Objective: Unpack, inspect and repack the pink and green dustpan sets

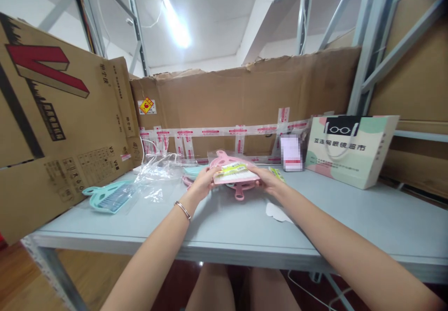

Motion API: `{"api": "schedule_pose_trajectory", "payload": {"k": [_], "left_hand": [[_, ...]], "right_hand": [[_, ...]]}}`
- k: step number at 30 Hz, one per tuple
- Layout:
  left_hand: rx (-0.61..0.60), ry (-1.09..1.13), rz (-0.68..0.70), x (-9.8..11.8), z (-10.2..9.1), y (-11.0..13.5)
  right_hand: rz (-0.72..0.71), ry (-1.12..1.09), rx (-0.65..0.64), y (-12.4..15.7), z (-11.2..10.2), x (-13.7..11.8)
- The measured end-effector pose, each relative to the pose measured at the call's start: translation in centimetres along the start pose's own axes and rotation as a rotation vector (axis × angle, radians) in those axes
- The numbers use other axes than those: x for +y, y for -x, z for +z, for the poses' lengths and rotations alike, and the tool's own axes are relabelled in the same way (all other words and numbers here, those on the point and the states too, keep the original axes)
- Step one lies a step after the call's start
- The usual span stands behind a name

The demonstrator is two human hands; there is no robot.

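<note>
At frame centre, the left hand (202, 183) and right hand (269, 180) pinch opposite edges of the pink dustpan (224, 160), its handle axis pointing up-frame between them.

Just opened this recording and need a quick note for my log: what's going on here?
A person at a grey table holds a pink dustpan set with a yellow-green label, the left hand and right hand at opposite sides. Other pink and teal pieces lie close around it. Further left, a teal dustpan set lies beside crumpled clear plastic. A printed paper bag stands on the right.
</note>
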State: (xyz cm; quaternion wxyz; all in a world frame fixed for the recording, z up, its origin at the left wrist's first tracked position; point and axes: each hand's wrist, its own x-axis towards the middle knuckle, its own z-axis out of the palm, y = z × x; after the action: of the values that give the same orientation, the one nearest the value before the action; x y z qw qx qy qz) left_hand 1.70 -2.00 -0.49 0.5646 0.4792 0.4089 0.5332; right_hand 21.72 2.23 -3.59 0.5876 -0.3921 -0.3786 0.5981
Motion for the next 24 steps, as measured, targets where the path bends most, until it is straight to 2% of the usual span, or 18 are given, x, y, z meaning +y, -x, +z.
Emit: {"api": "schedule_pose_trajectory", "payload": {"k": [2,4,10,15,21,24], "left_hand": [[-0.052,0.025,0.011,0.3,0.1,0.3],[-0.044,0.038,0.019,0.3,-0.1,0.2],[0.137,0.003,0.044,-0.7,-1.0,-0.9],[0.199,-0.083,0.089,-0.4,-0.7,-0.6],[0.169,-0.093,0.221,2.1,-1.1,0.4],[-0.004,-0.216,0.324,2.5,-1.6,1.2]], "right_hand": [[0.027,0.013,0.012,0.2,0.1,-0.2],[0.052,0.013,-0.011,0.7,0.3,-0.6],[0.110,-0.091,-0.168,2.0,1.1,-1.8],[0.104,-0.151,-0.095,1.2,1.2,-0.7],[0.056,-0.193,-0.001,0.6,0.7,-0.6],[0.036,-0.197,0.007,0.8,0.6,-1.0]]}}
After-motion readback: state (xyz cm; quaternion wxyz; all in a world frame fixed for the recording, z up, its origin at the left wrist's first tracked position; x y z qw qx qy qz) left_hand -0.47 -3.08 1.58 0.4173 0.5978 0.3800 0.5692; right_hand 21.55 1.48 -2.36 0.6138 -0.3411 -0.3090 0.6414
